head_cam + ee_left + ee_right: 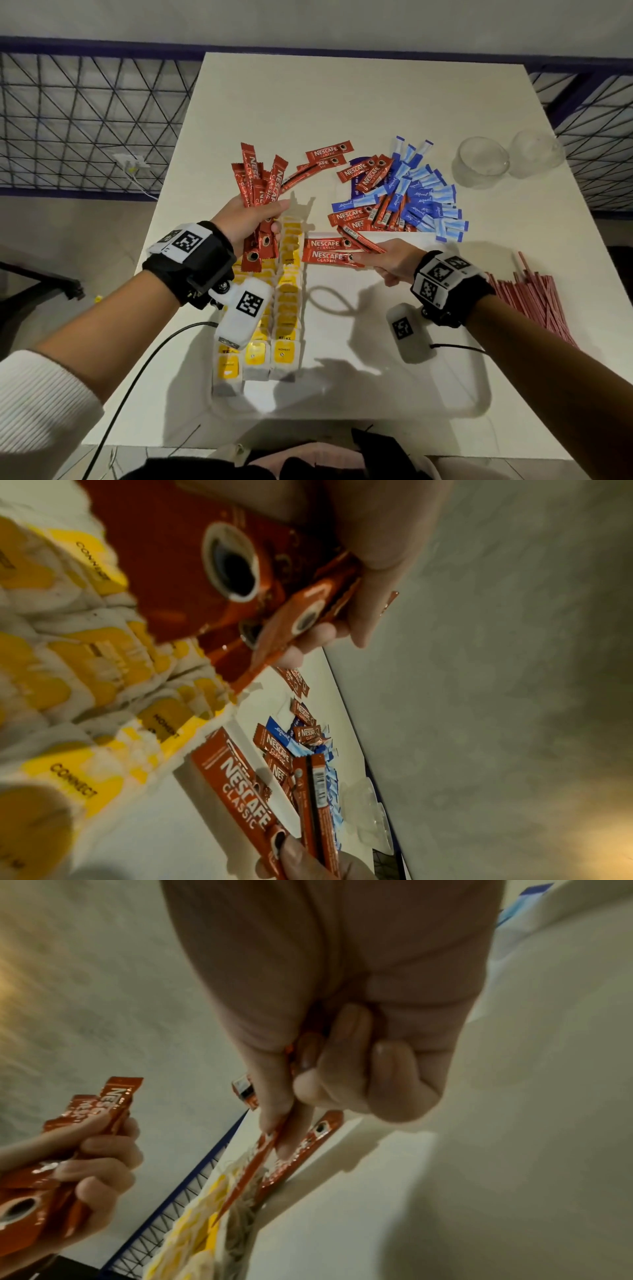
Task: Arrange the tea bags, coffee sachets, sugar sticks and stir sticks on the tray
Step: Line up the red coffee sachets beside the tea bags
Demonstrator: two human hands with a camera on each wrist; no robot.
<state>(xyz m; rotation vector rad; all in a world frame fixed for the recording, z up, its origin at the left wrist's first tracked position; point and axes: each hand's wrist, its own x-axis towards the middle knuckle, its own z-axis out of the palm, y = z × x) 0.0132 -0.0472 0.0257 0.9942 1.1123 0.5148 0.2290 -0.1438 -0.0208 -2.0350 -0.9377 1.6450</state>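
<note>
White tabletop (376,102) carries yellow-tagged tea bags (287,308) beneath the left hand (246,222) gripping a red coffee-sachet bundle (258,192), while the right hand (394,260) pinches three red sachets (329,251).

1. The left hand (247,219) was raised above the table, palm turned inward, fingers and thumb curled round a fanned bundle of coffee sachets (257,192).
2. Its forearm came in from the lower left, a white sleeve (37,407) pushed back (a black strap circled the wrist).
3. The right hand (397,260) sat low, thumb and forefinger pinching a few red sachets (337,251), the other fingers tucked into the palm.
4. Its forearm reached in from the lower right, bare.
</note>
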